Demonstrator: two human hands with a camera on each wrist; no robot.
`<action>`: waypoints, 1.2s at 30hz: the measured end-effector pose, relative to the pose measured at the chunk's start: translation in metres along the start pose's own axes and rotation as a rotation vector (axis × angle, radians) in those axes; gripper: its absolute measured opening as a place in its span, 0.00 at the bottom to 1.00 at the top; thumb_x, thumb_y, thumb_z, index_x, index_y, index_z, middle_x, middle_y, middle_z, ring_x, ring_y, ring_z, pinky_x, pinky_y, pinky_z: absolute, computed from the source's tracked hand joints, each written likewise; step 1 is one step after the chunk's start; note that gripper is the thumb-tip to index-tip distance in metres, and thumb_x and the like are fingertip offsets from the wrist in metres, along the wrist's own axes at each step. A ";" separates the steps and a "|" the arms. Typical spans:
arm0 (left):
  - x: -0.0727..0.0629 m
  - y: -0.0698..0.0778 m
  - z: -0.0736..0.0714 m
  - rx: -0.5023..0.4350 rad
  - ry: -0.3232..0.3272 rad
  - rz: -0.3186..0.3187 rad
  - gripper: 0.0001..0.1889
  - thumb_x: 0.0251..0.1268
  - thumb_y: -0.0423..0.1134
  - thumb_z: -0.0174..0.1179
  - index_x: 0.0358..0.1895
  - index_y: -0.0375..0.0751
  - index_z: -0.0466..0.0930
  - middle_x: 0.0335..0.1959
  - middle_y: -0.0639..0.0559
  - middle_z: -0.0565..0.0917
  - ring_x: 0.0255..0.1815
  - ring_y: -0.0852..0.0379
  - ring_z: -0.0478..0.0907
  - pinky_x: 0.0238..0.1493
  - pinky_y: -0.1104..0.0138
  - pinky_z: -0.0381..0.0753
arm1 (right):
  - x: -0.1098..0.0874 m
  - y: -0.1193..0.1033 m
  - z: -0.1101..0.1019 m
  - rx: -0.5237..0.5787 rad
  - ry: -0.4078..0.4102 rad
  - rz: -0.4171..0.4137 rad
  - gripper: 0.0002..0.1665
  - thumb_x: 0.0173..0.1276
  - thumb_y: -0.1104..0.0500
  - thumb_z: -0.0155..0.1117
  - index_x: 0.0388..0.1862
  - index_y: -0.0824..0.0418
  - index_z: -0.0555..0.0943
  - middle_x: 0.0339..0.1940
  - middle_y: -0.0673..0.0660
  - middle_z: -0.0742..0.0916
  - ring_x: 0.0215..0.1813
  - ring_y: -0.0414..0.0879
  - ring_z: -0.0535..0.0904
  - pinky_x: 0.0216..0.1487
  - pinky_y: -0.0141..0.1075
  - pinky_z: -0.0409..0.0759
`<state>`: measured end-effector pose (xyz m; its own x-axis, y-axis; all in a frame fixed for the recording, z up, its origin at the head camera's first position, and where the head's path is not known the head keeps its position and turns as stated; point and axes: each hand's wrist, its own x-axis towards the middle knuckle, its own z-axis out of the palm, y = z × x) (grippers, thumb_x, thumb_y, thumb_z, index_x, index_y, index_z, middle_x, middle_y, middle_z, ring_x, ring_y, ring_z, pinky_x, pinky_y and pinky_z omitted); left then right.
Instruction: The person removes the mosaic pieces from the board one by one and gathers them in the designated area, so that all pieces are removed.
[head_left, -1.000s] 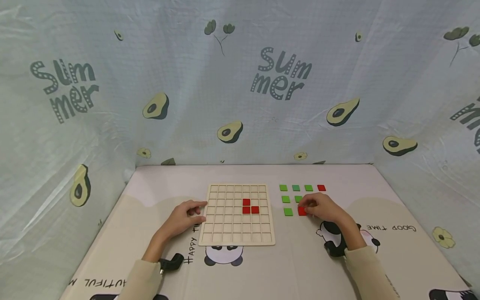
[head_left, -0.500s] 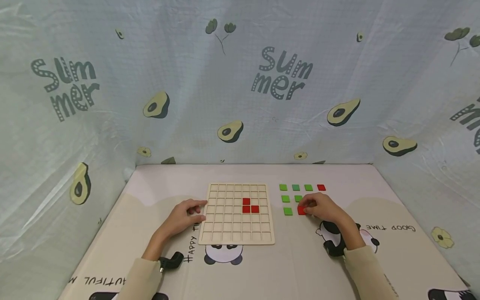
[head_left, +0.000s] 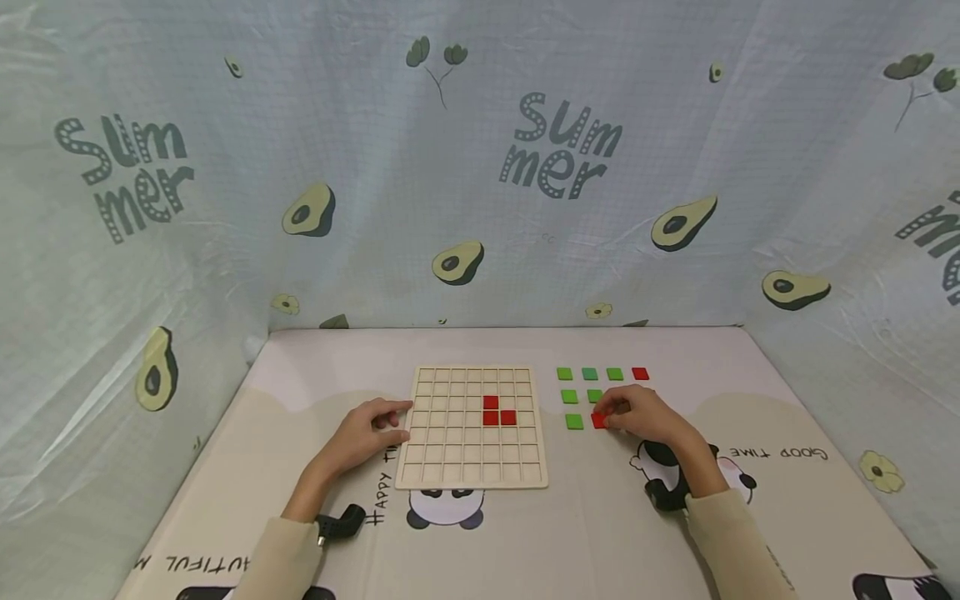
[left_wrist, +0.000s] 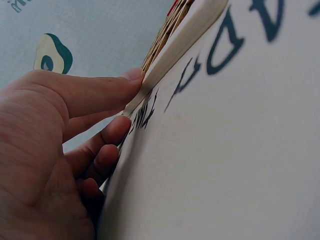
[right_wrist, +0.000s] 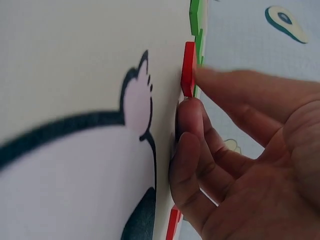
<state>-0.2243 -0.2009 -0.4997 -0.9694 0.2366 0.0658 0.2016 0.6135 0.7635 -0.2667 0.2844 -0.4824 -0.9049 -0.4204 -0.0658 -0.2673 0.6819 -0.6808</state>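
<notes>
In the head view, my left hand (head_left: pixel 369 433) rests at the left edge of a wooden grid board (head_left: pixel 450 458). Its thumb and index finger are spread apart along that edge; the left wrist view shows a fingertip against the board's rim (left_wrist: pixel 187 47). Three red tiles (head_left: pixel 491 418) sit in the grid, right of centre. Right of the board, my right hand (head_left: pixel 637 414) holds another red tile (head_left: pixel 598 421) at table level. In the right wrist view, the thumb is on this red tile (right_wrist: pixel 188 67) and a curled fingertip meets its end.
Several green tiles (head_left: pixel 573 422) lie in rows beside the right hand, with a teal one (head_left: pixel 589 374) and a red one (head_left: pixel 640 373) in the back row. A printed cloth (head_left: pixel 570 542) covers the table. Patterned sheets (head_left: pixel 375 167) hang behind and at both sides.
The red tile under my right hand has slid slightly left, closer to the green tile beside it. My left hand and the board stay in place; the head view shifts slightly.
</notes>
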 end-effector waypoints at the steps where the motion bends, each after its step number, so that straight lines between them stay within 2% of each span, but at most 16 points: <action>1: 0.000 0.000 0.000 0.000 0.000 0.001 0.26 0.63 0.40 0.71 0.65 0.38 0.82 0.39 0.50 0.79 0.40 0.55 0.71 0.43 0.67 0.69 | 0.000 0.000 0.000 0.003 -0.003 -0.002 0.11 0.64 0.66 0.69 0.46 0.61 0.88 0.41 0.54 0.88 0.39 0.44 0.75 0.38 0.34 0.75; 5: 0.000 0.001 0.000 0.004 0.000 0.003 0.26 0.63 0.40 0.71 0.65 0.38 0.82 0.39 0.50 0.79 0.40 0.55 0.71 0.44 0.67 0.69 | -0.002 0.000 -0.001 0.000 -0.008 0.015 0.13 0.61 0.64 0.74 0.46 0.61 0.88 0.41 0.54 0.87 0.40 0.45 0.75 0.38 0.34 0.75; 14: 0.000 -0.002 0.000 0.005 0.002 0.013 0.26 0.63 0.40 0.71 0.65 0.38 0.82 0.40 0.49 0.80 0.40 0.55 0.71 0.44 0.67 0.69 | -0.003 -0.002 -0.001 -0.002 0.005 0.020 0.12 0.61 0.65 0.74 0.44 0.62 0.88 0.40 0.55 0.86 0.40 0.47 0.75 0.37 0.35 0.76; 36: 0.000 -0.004 0.000 0.009 0.007 0.028 0.26 0.63 0.40 0.71 0.65 0.38 0.82 0.39 0.49 0.80 0.40 0.55 0.71 0.43 0.67 0.69 | -0.003 -0.001 -0.001 0.006 -0.010 -0.008 0.14 0.62 0.66 0.73 0.48 0.60 0.88 0.38 0.54 0.85 0.36 0.44 0.74 0.34 0.32 0.74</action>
<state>-0.2251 -0.2029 -0.5028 -0.9642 0.2487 0.0916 0.2300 0.6137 0.7553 -0.2644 0.2854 -0.4808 -0.8992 -0.4323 -0.0674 -0.2728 0.6745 -0.6860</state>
